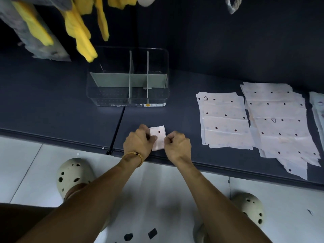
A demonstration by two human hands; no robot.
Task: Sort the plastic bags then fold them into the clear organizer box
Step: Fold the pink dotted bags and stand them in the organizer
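Note:
A small folded white plastic bag (158,137) with a dark dot lies near the front edge of the dark shelf (61,120). My left hand (139,142) pinches its left side and my right hand (177,145) pinches its right side, fingers curled. Behind it stands the clear organizer box (128,100) with grey dividers; its compartments look empty. To the right lie two stacks of flat white dotted bags, one nearer (224,120) and a larger one (280,123) beyond it.
Yellow gloves (82,32) and a grey cloth (35,44) hang above the shelf at the left. Another pale bag (318,111) shows at the right edge. Below the shelf is pale tiled floor (26,163) with my two beige clogs.

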